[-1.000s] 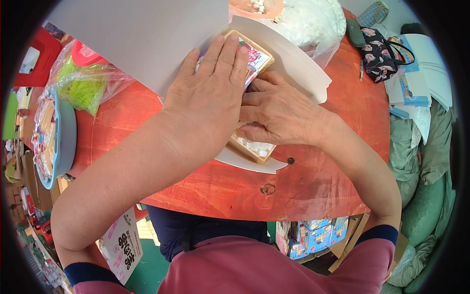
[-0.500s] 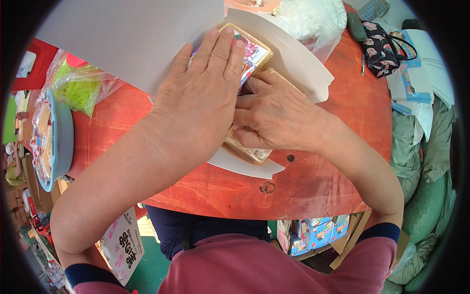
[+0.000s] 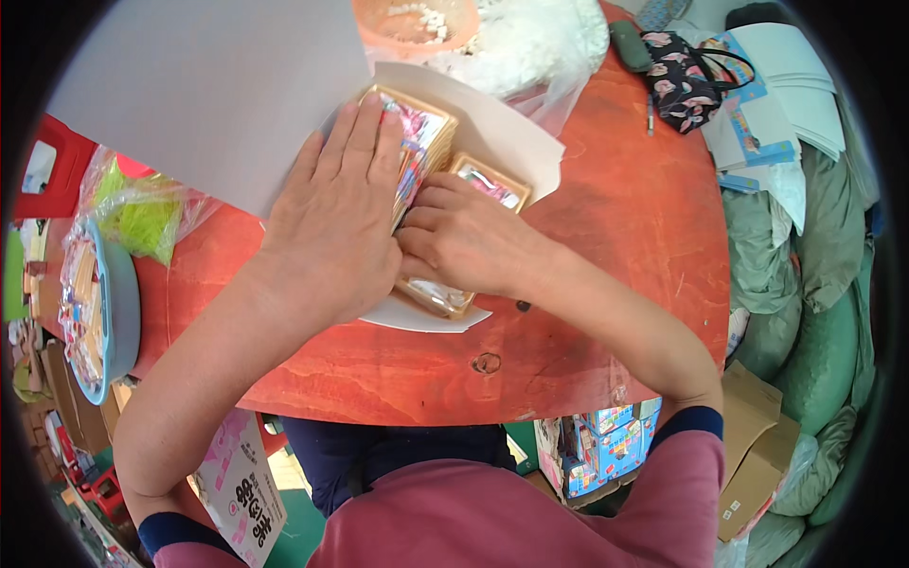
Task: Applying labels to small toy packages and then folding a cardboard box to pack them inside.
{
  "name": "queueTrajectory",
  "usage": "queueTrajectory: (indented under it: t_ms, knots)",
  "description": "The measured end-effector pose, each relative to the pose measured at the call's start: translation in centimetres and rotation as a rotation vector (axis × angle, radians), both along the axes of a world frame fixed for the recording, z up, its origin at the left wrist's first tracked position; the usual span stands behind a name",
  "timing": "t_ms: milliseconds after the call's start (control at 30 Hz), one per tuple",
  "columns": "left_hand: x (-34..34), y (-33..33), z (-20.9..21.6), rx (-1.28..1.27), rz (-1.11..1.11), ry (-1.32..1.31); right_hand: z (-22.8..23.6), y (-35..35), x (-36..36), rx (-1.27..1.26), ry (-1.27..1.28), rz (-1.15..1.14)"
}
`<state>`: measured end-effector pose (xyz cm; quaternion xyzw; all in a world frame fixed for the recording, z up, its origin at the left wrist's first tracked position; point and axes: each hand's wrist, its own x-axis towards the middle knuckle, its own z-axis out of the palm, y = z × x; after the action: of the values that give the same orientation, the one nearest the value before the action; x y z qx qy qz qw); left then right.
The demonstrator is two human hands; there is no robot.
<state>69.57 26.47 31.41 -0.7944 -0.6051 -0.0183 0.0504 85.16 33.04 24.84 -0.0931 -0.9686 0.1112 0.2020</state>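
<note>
Round orange-red counter (image 3: 606,246) under everything. Large grey sheet (image 3: 208,95) over the counter's far left part. White paper wrap (image 3: 492,133) lying open just right of the sheet. Left hand (image 3: 336,222) laid flat, fingers stretched together, pressing on a stack of gold-edged packets (image 3: 421,142) inside the wrap; grip open, nothing clasped. Right hand (image 3: 464,241) just right of the left hand, touching it, fingers curled against the stack's side and over a second gold-edged packet (image 3: 488,182); whether closed on anything cannot be told. Dark floral pouch (image 3: 686,80) well right of the wrap, at the counter's far edge
</note>
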Motion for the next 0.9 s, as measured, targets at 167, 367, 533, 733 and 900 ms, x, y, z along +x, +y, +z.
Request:
queueTrajectory:
  t_ms: [167, 367, 533, 733, 900]
  knots:
    - [0.0, 0.1, 0.1, -0.010, 0.025, 0.025, 0.0, -0.5, 0.4, 0.079, 0.305, 0.007]
    - [0.3, 0.1, 0.9, -0.085, 0.028, 0.037, 0.1, -0.9, 1.3, 0.154, 0.475, -0.099]
    - [0.4, 0.0, 0.8, -0.131, 0.071, 0.070, 0.9, -2.0, 4.3, 0.123, 0.417, -0.241]
    - [1.3, 0.4, 1.5, -0.196, 0.121, 0.153, 1.8, -3.0, 4.5, 0.171, 0.046, -0.294]
    - [1.4, 0.6, 1.5, -0.186, 0.120, 0.214, 1.9, -2.7, 4.3, 0.051, -0.020, -0.269]
